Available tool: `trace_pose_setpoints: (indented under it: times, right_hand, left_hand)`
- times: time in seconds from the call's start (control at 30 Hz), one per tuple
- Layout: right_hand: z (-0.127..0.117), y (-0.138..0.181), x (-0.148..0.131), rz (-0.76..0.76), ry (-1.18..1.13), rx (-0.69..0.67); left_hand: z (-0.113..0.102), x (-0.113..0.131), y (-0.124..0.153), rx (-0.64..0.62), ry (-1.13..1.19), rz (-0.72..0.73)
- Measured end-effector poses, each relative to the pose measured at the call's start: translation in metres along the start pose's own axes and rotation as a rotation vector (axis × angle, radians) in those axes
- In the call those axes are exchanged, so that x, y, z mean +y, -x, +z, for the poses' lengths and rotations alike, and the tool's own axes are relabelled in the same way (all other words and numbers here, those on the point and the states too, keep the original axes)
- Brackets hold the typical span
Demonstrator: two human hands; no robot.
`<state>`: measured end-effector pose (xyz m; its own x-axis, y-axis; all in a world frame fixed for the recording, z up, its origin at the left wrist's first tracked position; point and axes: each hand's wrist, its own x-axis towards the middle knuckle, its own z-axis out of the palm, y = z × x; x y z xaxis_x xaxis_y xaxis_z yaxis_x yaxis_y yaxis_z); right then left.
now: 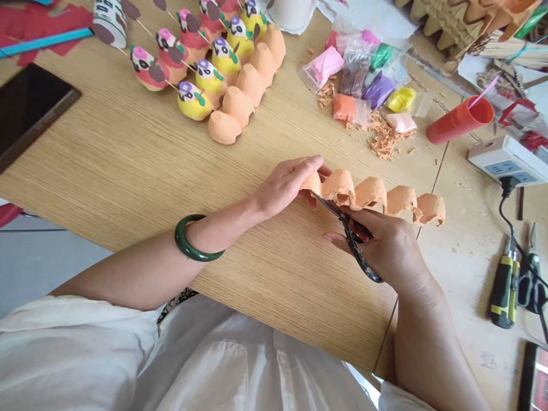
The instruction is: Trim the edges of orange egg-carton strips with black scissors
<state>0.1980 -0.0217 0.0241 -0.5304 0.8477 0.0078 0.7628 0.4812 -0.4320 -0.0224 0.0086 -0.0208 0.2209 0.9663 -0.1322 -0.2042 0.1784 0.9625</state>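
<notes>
My left hand is closed on the left end of an orange egg carton strip, a row of several humped cups with ragged lower edges. In my right hand is a pair of black-handled scissors, fingers through the loops. The scissor blades lie against the strip's lower edge by its leftmost cup, close to my left fingertips. How far the blades are parted I cannot make out. Beyond my hands stands a row of bare orange cups beside yellow decorated cups and red decorated cups.
Clay packets and orange scraps lie at the back. To the right are a red cup, a power strip with a cord, a yellow-black utility knife and pliers. A dark phone lies left.
</notes>
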Motion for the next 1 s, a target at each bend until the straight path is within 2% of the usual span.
trace_pose_setpoints:
  times: [0.23,0.47,0.53,0.63,0.7,0.87,1.0]
  right_hand:
    - [0.003,-0.001,-0.007,0.014,0.026,0.048]
    - [0.004,0.001,-0.012,0.094,-0.14,-0.023]
    - [0.005,0.001,-0.013,0.164,-0.292,-0.083]
    - [0.006,-0.002,-0.017,0.283,-0.602,-0.293]
    - [0.008,-0.004,-0.02,0.327,-0.689,-0.367]
    - [0.007,-0.003,-0.018,0.282,-0.505,-0.256]
    - [-0.001,0.0,-0.014,0.277,-0.15,-0.113]
  left_hand:
    - [-0.001,-0.005,0.0,0.034,-0.041,0.037]
    - [-0.002,-0.004,0.002,0.087,-0.118,0.092]
    - [-0.001,-0.002,0.003,0.11,-0.134,0.097]
    - [0.001,-0.001,0.003,0.128,-0.098,0.106]
    - [0.002,-0.003,0.002,0.126,-0.038,0.109]
    - [0.002,-0.005,-0.002,0.146,0.029,0.096]
    - [0.001,-0.002,-0.004,0.18,0.064,0.095]
